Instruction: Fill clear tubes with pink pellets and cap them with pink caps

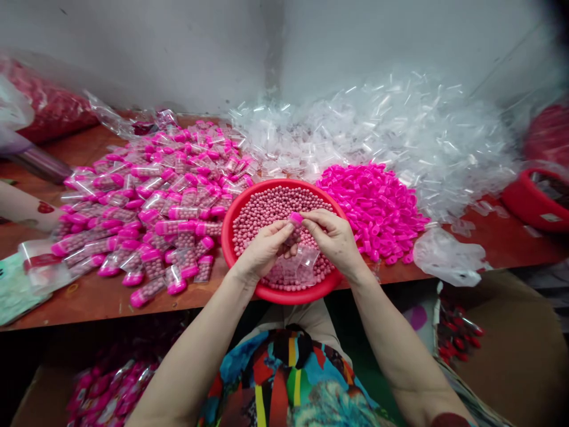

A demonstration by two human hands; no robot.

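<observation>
My left hand (260,252) is closed around a small clear container with a bright pink cap (295,219), held over a red basin (227,234). The container's body is mostly hidden by my fingers. My right hand (331,240) pinches at the cap from the right side, thumb and fingertips together. Dusty-pink beads (271,204) fill the basin beneath both hands. Several clear empty containers (304,261) lie on the beads, just under my fingers.
Left of the basin spreads a heap of filled, pink-capped containers (155,201). Loose pink caps (377,207) are piled to the right, before a large mound of clear containers (377,124). A plastic bag (448,255) lies at the table's front edge; another red basin (537,201) stands far right.
</observation>
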